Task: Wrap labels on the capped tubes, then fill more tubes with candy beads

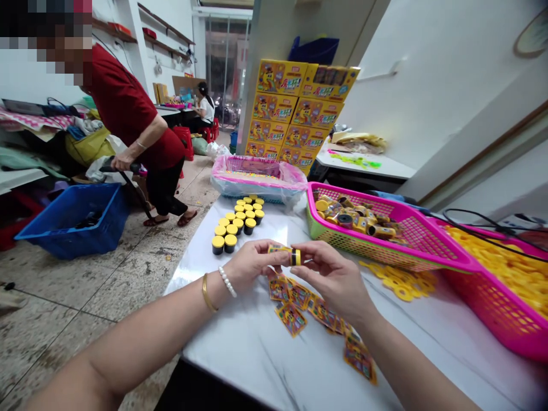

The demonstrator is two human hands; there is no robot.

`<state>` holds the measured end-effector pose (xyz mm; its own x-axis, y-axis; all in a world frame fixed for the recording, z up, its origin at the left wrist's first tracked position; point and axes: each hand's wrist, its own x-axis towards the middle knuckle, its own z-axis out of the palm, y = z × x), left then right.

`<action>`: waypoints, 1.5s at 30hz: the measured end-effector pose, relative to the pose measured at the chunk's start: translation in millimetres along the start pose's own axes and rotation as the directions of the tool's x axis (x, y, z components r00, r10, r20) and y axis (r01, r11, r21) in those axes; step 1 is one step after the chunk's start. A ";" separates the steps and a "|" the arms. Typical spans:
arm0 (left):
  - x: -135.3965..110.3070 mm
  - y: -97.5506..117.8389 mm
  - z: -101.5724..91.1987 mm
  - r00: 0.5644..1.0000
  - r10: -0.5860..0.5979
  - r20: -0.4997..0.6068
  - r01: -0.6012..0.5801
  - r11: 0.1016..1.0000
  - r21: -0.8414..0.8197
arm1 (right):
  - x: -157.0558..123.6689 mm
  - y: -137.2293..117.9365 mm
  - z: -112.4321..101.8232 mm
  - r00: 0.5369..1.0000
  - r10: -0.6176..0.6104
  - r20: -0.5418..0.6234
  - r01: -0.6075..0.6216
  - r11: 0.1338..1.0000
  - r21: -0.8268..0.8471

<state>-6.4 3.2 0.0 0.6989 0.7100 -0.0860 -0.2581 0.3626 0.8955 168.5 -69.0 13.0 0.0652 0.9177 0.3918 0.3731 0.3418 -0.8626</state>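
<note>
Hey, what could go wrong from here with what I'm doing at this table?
The small black-and-yellow container, pinched between your left hand and right hand, could slip and roll. The black-capped containers stand near the table edge, so a knock might send them to the floor. The loose printed labels could crease or slide away.

The left hand [252, 265] and right hand [329, 274] hold a small jar [294, 257] over the middle of the desk [265, 359], with loose labels [291, 302] on it just nearer. Rows of capped jars [238, 222] stand toward the far end, a mesh basket [363, 251] right of them. A plastic-lined basket [257, 182] sits beyond, before stacked cartons [291, 108].
</note>
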 end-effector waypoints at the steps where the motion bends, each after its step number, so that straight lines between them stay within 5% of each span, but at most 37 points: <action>1: -0.2 -1.3 0.4 1.000 0.001 0.002 -0.001 1.000 0.016 | -3.0 -0.7 -1.3 1.000 0.004 0.020 -0.004 1.000 -0.023; 6: -3.3 -4.2 4.2 0.999 -0.026 0.038 0.022 0.993 0.113 | -22.0 -0.5 -2.5 0.999 -0.037 0.007 0.038 0.987 -0.154; 12: -1.3 -8.7 1.5 0.988 -0.117 0.103 0.116 0.993 0.017 | -29.1 8.1 -2.0 0.950 -0.311 0.002 0.281 0.858 -0.430; 15: -1.3 -12.6 1.4 0.999 -0.038 0.034 0.031 0.983 0.182 | -29.1 15.5 1.1 0.979 -0.198 -0.042 0.174 0.927 -0.332; 19: -5.8 -5.8 5.4 0.996 0.071 0.046 -0.083 0.921 0.381 | -28.5 18.5 7.8 0.995 0.103 -0.017 -0.102 0.994 0.026; 21: -7.0 -0.4 5.9 0.996 0.057 0.073 -0.080 0.924 0.373 | -27.7 15.3 9.0 0.996 0.084 -0.028 -0.082 0.994 0.066; 24: -5.6 2.0 3.6 0.998 0.010 0.070 -0.030 0.956 0.291 | -27.4 9.1 8.8 0.987 -0.108 -0.115 0.096 0.989 -0.111; 26: -4.0 -0.1 2.2 0.998 0.004 0.060 -0.020 0.961 0.274 | -27.9 7.5 10.1 0.979 -0.134 -0.152 0.107 0.978 -0.177; 29: -4.1 -3.3 3.3 0.993 0.100 0.067 -0.117 0.933 0.340 | -28.1 10.1 15.9 0.971 0.172 -0.166 -0.167 0.985 0.045; 32: -5.7 -3.9 6.1 0.969 0.236 0.073 -0.244 0.873 0.421 | -25.9 15.0 19.5 0.868 0.496 0.031 -0.474 0.807 0.351; 34: -5.3 -5.3 6.7 0.972 0.223 0.070 -0.231 0.875 0.426 | -23.6 16.9 17.0 0.830 0.534 0.159 -0.546 0.722 0.426; 39: 1.0 -15.1 2.3 0.999 -0.011 -0.039 0.020 0.969 0.245 | -21.4 17.0 4.1 0.933 0.321 0.160 -0.358 0.855 0.376; 45: -0.2 -13.9 2.1 0.953 -0.234 0.192 0.234 0.972 0.024 | -28.7 19.1 5.5 0.990 0.124 -0.062 -0.097 0.939 0.330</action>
<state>-1.5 -3.2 -11.5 0.8545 0.4760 -0.2082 -0.0710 0.5040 0.8608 168.7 -87.7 -16.4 0.1681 0.9388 0.3007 0.0385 0.2986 -0.9536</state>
